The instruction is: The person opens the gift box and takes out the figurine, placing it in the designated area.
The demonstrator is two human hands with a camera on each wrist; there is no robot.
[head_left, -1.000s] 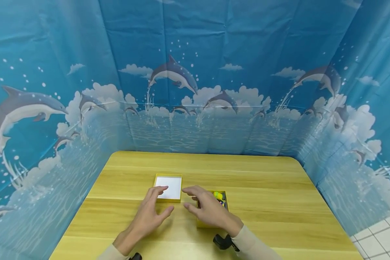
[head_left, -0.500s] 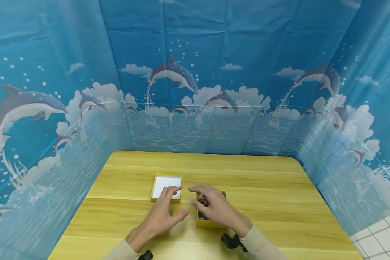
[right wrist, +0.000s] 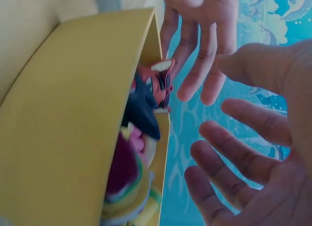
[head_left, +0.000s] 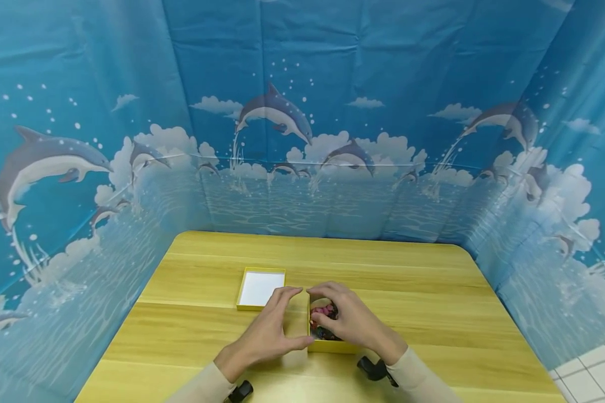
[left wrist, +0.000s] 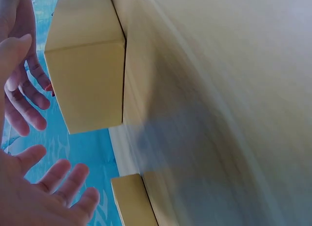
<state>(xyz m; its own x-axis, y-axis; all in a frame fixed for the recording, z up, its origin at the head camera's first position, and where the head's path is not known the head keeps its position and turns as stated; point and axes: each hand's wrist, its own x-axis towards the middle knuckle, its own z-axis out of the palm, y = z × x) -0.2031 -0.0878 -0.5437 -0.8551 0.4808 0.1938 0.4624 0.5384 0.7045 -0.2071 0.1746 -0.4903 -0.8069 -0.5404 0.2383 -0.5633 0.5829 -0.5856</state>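
Note:
A yellow open box [head_left: 333, 347] stands on the table, holding several small colourful toy figures [head_left: 325, 313]. In the right wrist view a red figure with sunglasses [right wrist: 158, 84] pokes up at the box's rim, beside a dark blue pointed piece [right wrist: 141, 106]. My right hand [head_left: 358, 319] hovers over the box, fingers bent loosely and thumb apart, with nothing held. At the box's left side is my left hand [head_left: 267, 333], its fingers and thumb spread and nothing between them. The two hands face each other, fingertips apart.
A shallow yellow box lid [head_left: 261, 288], white inside, lies behind and left of the box. The wooden table [head_left: 408, 274] is enclosed by a blue dolphin-print curtain [head_left: 302, 201]. White floor tiles [head_left: 592, 366] show at the lower right.
Both hands have moved rightward, the left one from in front of the lid to beside the box. The head view has shifted slightly. Box and lid stay in place.

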